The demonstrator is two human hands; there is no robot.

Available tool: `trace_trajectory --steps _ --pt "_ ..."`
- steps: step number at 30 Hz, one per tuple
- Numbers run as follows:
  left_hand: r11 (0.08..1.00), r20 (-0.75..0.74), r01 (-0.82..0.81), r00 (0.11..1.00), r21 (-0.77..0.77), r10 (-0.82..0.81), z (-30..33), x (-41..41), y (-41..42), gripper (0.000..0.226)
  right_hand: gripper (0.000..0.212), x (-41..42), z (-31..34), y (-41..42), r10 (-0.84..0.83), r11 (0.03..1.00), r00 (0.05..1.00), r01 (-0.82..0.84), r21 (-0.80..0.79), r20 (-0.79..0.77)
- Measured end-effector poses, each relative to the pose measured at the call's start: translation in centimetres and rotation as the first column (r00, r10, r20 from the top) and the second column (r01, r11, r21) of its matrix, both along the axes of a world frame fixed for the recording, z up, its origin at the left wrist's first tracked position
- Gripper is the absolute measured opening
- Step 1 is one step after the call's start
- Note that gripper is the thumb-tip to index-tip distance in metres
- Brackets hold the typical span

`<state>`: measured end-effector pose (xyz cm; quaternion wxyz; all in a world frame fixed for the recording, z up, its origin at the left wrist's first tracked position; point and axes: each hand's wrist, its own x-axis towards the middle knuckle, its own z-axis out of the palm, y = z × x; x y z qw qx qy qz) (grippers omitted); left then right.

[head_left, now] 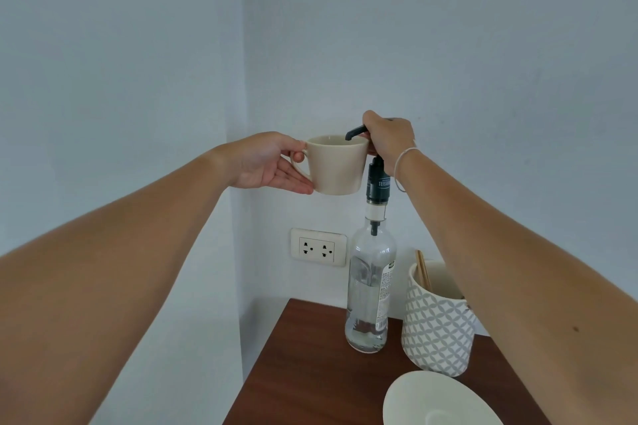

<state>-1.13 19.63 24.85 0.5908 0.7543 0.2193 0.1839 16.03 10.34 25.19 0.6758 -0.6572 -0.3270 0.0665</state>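
Pinching cup [336,166] by its handle with left hand [266,166], gripping pump [379,179] with right hand [390,138], spout [353,133] over rim, probably just pumping left to do.

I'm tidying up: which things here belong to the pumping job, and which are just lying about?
In use: cup, pump bottle, left hand, right hand.
Lying about: patterned pot, white plate, wall socket.

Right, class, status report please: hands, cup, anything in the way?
Left grip holds cup by handle. Right grip curled round pump on bottle, its spout over cup rim. Nothing blocking; pot stands beside bottle.
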Motion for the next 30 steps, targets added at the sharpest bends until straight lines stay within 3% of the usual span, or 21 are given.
trace_trajectory --steps 15,20,30 --pt "1.000 0.013 0.000 1.000 -0.007 0.000 0.2 0.5 -0.2 0.032 0.020 0.2 1.2 -0.9 0.111 0.994 0.988 -0.108 0.032 -0.107" --pt "1.000 0.002 -0.003 1.000 0.009 0.003 0.6 0.5 -0.2 0.032 0.023 0.1 1.4 -0.7 0.110 0.994 0.988 -0.112 -0.013 -0.104" --pt "1.000 0.019 0.001 1.000 0.009 -0.001 0.9 0.8 0.2 0.032 0.019 0.3 1.6 -0.3 0.107 0.994 0.987 -0.102 0.046 -0.122"
